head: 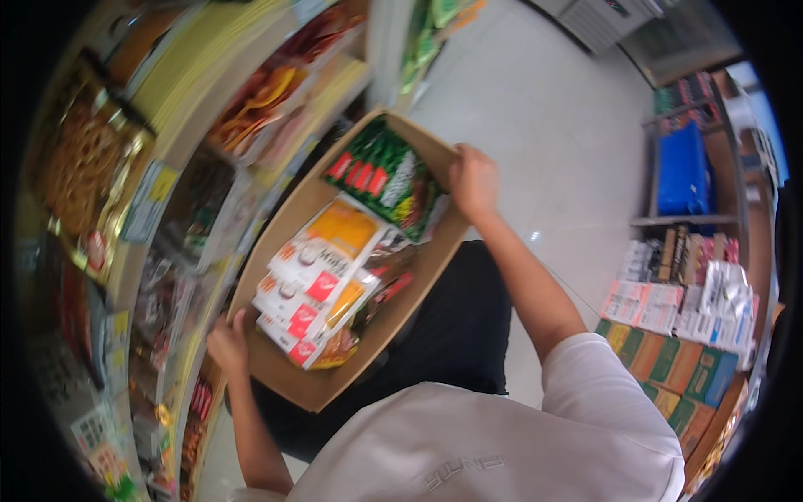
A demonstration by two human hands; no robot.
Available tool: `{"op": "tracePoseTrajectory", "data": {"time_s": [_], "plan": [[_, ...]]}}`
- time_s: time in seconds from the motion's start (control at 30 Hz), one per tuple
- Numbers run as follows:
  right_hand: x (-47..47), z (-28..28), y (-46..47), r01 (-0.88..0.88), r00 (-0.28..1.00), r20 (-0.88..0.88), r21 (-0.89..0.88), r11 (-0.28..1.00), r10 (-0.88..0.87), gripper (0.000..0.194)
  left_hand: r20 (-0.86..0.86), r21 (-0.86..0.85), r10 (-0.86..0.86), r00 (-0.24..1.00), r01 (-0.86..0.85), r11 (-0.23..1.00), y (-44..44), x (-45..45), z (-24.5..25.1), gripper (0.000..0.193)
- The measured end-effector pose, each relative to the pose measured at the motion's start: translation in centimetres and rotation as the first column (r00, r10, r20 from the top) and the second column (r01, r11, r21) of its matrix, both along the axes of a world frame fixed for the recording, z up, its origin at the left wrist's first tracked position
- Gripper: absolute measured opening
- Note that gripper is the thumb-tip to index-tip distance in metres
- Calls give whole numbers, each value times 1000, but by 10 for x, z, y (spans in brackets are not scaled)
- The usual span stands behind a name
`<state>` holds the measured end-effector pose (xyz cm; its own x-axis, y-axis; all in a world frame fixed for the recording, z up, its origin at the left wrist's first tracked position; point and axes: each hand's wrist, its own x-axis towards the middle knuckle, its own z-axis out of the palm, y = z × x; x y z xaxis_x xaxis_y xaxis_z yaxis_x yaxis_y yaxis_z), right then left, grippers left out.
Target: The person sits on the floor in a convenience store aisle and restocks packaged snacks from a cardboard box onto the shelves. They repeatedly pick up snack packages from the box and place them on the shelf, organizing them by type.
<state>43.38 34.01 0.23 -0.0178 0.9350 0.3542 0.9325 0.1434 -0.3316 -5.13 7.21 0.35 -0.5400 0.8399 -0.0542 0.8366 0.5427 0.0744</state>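
Observation:
An open cardboard box (276,384) is tilted in front of my body, above my dark trousers. My right hand (475,182) grips its upper right rim. At its lower left corner, my left hand (229,344) holds the opposite side, thumb up along the wall. Several white food packets with orange and pink prints (313,276) overlap in the lower half of the box. Green packets with red marks (376,176) stand in a row at its far end. Along the right inner wall lie brown and clear packets (392,267), partly covered by the white ones.
Close on the left runs a store shelf with price tags (150,201), holding bagged foods such as a gold-edged pack (88,169). Across the tiled floor (533,94), at right, stand stacked cartons (671,364) and a blue bin (684,169). A grey appliance (602,25) is at the top right.

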Motion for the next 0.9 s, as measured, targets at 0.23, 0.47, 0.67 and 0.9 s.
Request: {"op": "tracePoseTrajectory", "data": {"time_s": [0.23,0.47,0.67,0.9], "plan": [[-1,-1,-4,39,998,-62,198,979,-27,34,42,55,31,999,-33,998,0,13,3,51],[-2,5,-6,-158,985,-36,234,959,171,27,6,31,24,1000,-24,999,1,12,1,51],[-15,11,-7,-425,897,-88,91,900,433,25,-8,67,-8,1000,9,998,-1,10,1,52],[-50,-5,2,-585,810,-66,-142,798,582,42,-1,26,7,1000,-7,1000,0,10,2,53]]}}
